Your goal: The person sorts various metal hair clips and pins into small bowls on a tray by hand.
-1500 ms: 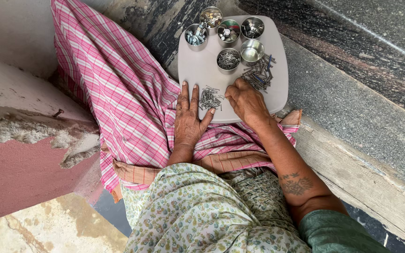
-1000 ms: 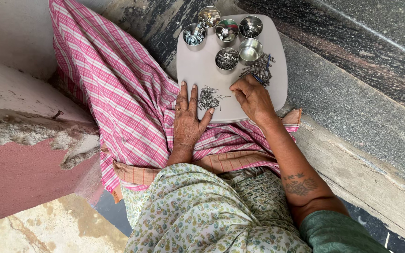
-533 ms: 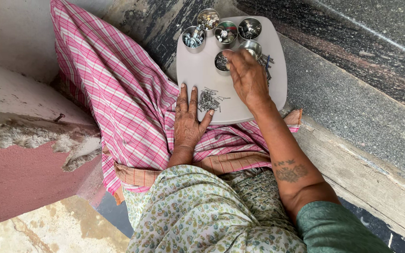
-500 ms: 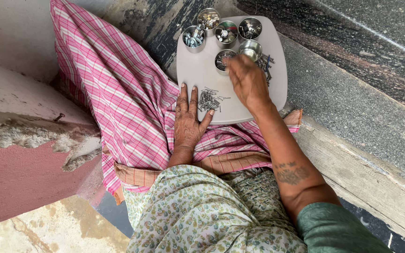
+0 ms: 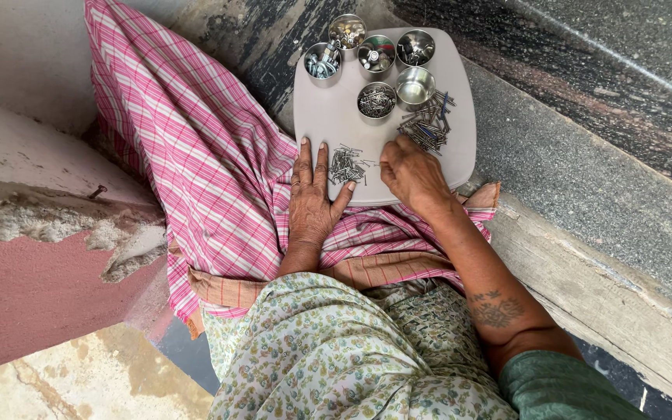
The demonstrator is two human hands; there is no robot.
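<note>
A pink-and-white checked cloth (image 5: 196, 148), a grey tray (image 5: 328, 117), shiny silver bowls (image 5: 416, 85), and a pale floral garment (image 5: 336, 358).

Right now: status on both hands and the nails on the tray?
Left hand flat on tray edge, open, beside small nail pile. Right hand curled between both piles; grasp unclear. Larger pile by steel cups. Nothing blocking.
</note>
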